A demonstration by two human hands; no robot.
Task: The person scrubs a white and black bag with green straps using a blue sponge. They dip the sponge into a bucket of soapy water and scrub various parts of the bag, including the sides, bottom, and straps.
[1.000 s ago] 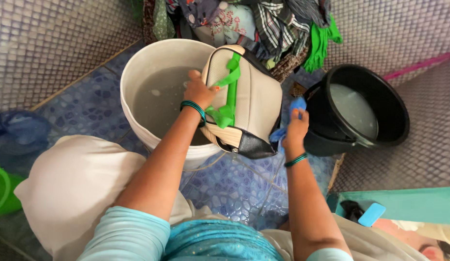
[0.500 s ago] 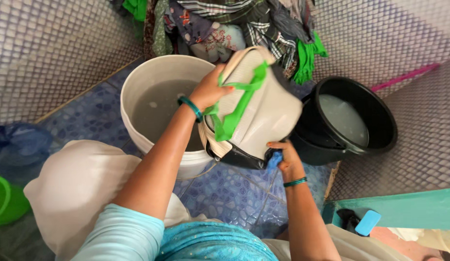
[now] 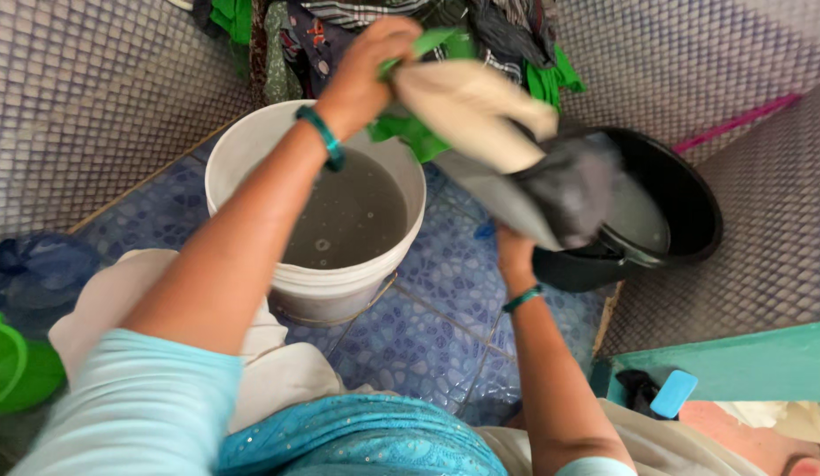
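Left hand (image 3: 366, 75), wearing a green bangle at the wrist, is closed in a fist on the top of a cream fabric bag with green straps and a dark base (image 3: 480, 123), held raised and blurred. Bag hangs rightward and downward from that hand, tilted, its dark base above the rim of a black plastic bucket of water (image 3: 683, 211). Right hand (image 3: 514, 256) sits beneath the bag's dark base, touching it; its fingers are hidden, so grip cannot be told. Below the left forearm stands a white plastic bucket of murky water (image 3: 251, 159). Beyond both hands lies a pile of mixed clothing (image 3: 339, 35).
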